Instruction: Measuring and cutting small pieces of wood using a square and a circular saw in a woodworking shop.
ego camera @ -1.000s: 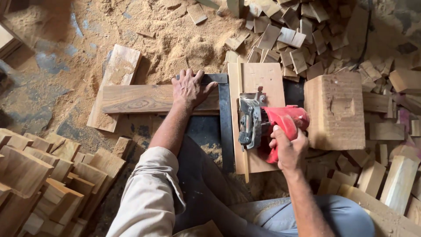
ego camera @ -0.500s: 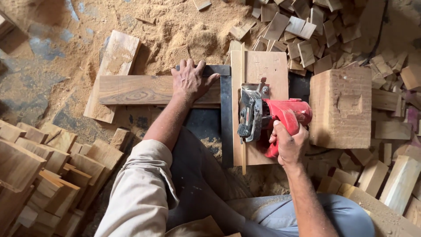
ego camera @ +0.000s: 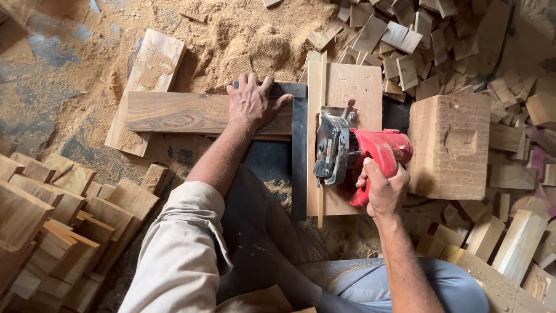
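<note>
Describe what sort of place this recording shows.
Most likely a small woodworking shop, worked at floor level. Sawdust covers the ground, cut wood blocks lie piled around, and the right hand holds a red circular saw while the left hand presses a plank.

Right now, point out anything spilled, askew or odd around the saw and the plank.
Sawdust lies heaped across the floor above the plank under the left hand, and cut wood blocks are strewn loosely beyond the red circular saw in the right hand's grip. A lighter board lies tilted under the plank.
</note>
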